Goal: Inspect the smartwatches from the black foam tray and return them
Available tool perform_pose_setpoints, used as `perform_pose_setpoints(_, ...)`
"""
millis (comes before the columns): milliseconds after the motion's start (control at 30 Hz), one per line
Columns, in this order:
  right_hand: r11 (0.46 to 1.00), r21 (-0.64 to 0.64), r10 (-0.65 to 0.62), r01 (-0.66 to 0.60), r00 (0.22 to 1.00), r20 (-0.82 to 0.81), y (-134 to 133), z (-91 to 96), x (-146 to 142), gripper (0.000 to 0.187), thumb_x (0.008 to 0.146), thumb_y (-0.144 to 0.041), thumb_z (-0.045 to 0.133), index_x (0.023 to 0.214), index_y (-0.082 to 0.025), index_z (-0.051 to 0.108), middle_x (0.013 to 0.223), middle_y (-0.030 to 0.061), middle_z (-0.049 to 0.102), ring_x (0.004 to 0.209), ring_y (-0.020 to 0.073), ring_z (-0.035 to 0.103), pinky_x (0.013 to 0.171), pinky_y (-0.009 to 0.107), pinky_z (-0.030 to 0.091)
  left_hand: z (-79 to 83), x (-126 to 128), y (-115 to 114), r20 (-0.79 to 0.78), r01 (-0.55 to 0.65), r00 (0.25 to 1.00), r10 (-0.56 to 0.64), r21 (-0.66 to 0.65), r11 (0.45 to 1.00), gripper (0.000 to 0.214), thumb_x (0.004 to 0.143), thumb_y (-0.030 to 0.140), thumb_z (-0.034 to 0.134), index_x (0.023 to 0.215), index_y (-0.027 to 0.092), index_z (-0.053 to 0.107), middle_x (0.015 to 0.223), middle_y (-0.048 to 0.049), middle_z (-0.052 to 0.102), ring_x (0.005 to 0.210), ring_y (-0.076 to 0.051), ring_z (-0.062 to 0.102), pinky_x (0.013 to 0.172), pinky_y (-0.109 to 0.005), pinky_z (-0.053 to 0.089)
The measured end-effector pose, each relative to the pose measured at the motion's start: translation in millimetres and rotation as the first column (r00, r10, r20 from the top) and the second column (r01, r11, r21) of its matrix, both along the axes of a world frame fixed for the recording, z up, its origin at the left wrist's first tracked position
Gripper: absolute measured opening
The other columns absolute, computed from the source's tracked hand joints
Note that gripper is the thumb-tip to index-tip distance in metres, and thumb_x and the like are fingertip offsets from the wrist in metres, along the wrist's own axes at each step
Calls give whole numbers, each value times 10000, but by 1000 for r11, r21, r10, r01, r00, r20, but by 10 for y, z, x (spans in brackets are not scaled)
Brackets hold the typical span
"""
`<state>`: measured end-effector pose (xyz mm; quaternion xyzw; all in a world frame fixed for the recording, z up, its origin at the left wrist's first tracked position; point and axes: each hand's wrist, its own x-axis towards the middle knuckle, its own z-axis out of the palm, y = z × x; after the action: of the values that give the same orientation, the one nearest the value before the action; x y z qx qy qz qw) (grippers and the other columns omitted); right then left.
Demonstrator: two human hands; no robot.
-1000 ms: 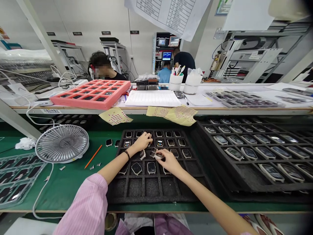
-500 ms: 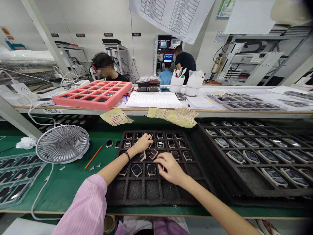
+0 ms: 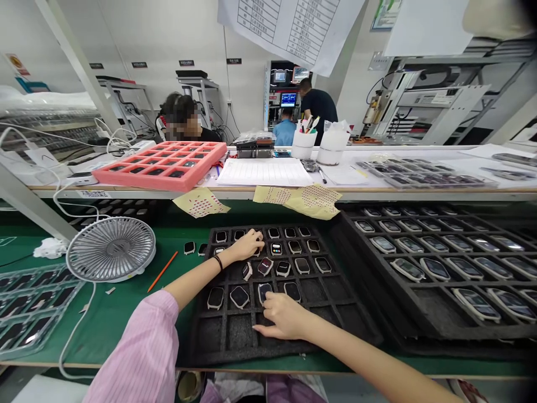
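A black foam tray (image 3: pixel 335 330) with square cells lies in front of me on the green bench mat, holding several dark smartwatch bodies. My left hand (image 3: pixel 247 245) rests on the upper rows, its fingers curled over a watch that they partly hide. My right hand (image 3: pixel 285 316) lies flat on the foam in the lower part of the tray, fingers spread. Its thumb side is next to a dark watch (image 3: pixel 265 292), and nothing shows in that hand. Two loose watch bodies (image 3: pixel 189 247) sit on the mat left of the tray.
A second black tray (image 3: pixel 436 268) of larger white-edged watches fills the right. A desk fan (image 3: pixel 111 249), an orange pencil (image 3: pixel 163 271) and clear plastic trays (image 3: pixel 37 305) lie left. On the shelf beyond stand a pink foam tray (image 3: pixel 159 187) and papers. Co-workers sit further back.
My right hand has slid back toward me down the tray, uncovering more watches in the middle rows. My left hand has stayed in about the same place.
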<state>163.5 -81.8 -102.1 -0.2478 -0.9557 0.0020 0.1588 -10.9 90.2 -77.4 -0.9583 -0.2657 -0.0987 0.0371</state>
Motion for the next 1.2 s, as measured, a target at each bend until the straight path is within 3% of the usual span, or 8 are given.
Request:
perform_pose_setpoints(100,992,-129,-4,1,1000,-22,56,98,101,427,877,-356,571,490,-174,593,462,28,543,543,162,480,523,286,323,-32,-18,-28,4,-9,1000,9,-2,1000,239,859,45,470,815,187,658,1009,-68,516,901,-205,416,797,-303,407)
perform_pose_setpoints(200,935,-347,-110,70,989,-98,165,239,128,465,907,-300,526,458,-184,489,439,-22,467,468,116,419,508,262,293,-84,-26,-52,25,-26,999,26,6,1000,237,863,48,467,819,182,658,1012,-76,515,921,-214,407,815,-316,404)
perform_pose_setpoints(400,779,-554,-517,294,802,-301,454,372,-218,114,902,-285,522,847,-197,569,626,-35,532,594,143,524,581,242,377,-139,-29,-61,56,-37,998,36,25,999,215,871,67,473,817,172,652,1013,-86,510,918,-223,397,809,-329,400)
perform_pose_setpoints(467,757,-564,-546,329,793,-270,557,333,-359,76,856,-241,575,917,-198,586,642,-30,553,623,159,547,603,254,393,-139,-32,-58,53,-34,998,32,29,999,185,869,85,496,812,171,649,1011,-89,509,911,-224,396,797,-330,401)
perform_pose_setpoints(600,737,-595,-548,319,797,-252,725,229,-488,90,792,-115,578,809,-184,632,553,-40,553,551,148,563,559,240,393,-142,-30,-55,49,-33,998,31,38,999,170,890,118,500,807,171,638,1012,-88,511,903,-219,397,779,-322,398)
perform_pose_setpoints(800,738,-613,-544,282,786,-293,714,140,-524,179,897,-156,480,936,-149,654,644,-1,668,561,129,629,564,222,469,-173,-22,-43,55,-38,998,35,42,998,196,897,105,478,794,170,631,1034,-87,511,910,-217,392,793,-323,395)
perform_pose_setpoints(1067,856,-406,-449,320,850,-275,560,179,-481,182,874,-153,557,967,-210,703,896,69,681,937,236,576,846,362,462,-153,-23,-61,65,-37,997,34,43,998,214,895,91,455,802,166,633,1009,-88,516,904,-218,399,800,-326,399)
perform_pose_setpoints(1200,825,-287,-555,487,795,-247,677,198,-221,213,900,-197,513,1058,-158,651,1002,158,606,992,308,527,860,466,423,-152,-29,-60,65,-21,998,19,44,999,179,890,108,478,814,168,628,1027,-89,519,915,-219,404,806,-329,402)
